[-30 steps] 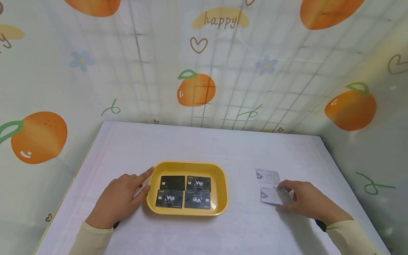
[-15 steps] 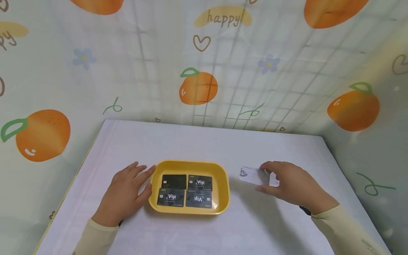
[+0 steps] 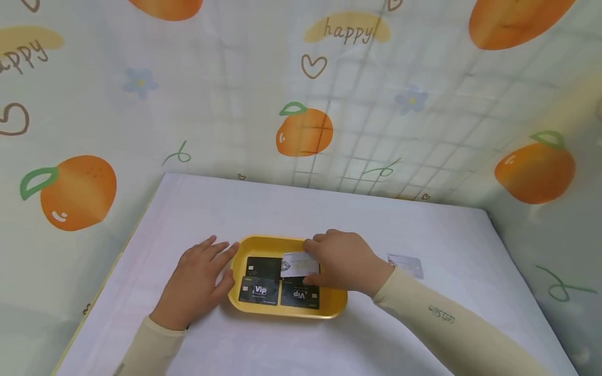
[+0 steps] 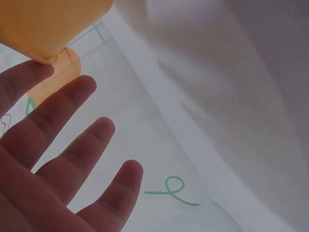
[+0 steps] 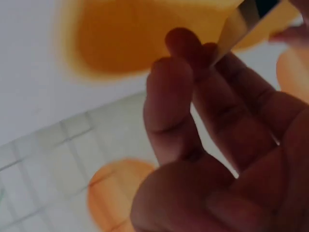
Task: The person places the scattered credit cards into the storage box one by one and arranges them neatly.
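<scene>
Over the right half of the yellow tray [image 3: 244, 306], my right hand [image 3: 350, 261] pinches a whitish card [image 3: 298, 264] by its right end. In the right wrist view the card [image 5: 244, 24] shows as a thin tilted sliver at the fingertips. Black VIP cards lie in the tray: a plain one [image 3: 263, 267] at upper left, one [image 3: 258, 291] at lower left and one [image 3: 299, 295] at lower right. The held card and hand mostly cover the upper right one. My left hand [image 3: 195, 282] rests at the tray's left edge, fingers spread, index fingertip touching the rim.
A second whitish card [image 3: 406, 265] lies on the white table [image 3: 211, 209] right of the tray, partly behind the right sleeve [image 3: 437, 313]. A printed curtain [image 3: 226, 115] with orange fruit hangs behind the table and along both sides.
My right hand has picked up one of the two whitish cards from the table and carried it left over the tray. The left hand stays at the rim, its fingers more spread.
</scene>
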A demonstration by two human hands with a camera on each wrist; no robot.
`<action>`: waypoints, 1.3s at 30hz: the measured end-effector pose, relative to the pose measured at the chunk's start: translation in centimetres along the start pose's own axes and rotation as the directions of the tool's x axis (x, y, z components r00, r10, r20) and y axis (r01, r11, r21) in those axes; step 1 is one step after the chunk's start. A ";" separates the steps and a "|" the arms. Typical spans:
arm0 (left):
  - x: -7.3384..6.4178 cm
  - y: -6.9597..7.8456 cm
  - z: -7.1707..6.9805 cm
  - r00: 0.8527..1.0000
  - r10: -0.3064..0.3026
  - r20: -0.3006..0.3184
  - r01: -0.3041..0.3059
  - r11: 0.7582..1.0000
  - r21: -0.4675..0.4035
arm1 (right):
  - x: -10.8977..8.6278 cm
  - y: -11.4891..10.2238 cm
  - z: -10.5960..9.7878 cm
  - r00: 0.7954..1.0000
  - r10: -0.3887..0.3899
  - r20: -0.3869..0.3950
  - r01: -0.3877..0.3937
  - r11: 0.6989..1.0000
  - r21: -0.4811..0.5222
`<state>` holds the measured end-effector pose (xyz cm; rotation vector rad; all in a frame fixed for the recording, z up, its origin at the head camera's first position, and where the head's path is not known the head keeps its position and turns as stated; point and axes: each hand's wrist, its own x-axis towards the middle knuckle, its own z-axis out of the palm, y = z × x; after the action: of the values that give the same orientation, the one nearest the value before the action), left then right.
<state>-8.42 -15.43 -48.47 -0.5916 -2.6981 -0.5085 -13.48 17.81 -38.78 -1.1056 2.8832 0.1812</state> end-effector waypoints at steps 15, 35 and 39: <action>1.1 -0.6 -0.3 1.000 -0.007 0.020 0.007 1.000 -0.004 | 6.7 -4.3 2.5 0.992 -0.086 0.089 0.087 0.996 -0.007; 1.3 -0.5 -0.1 0.999 -0.025 0.021 0.025 1.000 0.004 | 5.7 -2.9 2.1 0.998 -0.018 0.065 0.015 0.999 0.042; 1.1 -0.6 0.0 0.999 -0.036 0.014 0.036 0.999 0.000 | 2.9 -0.6 1.0 0.998 0.026 -0.050 -0.023 0.997 0.071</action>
<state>-9.69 -15.59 -48.24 -0.5499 -2.7262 -0.5152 -15.23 15.52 -40.12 -1.0788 2.9238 0.0523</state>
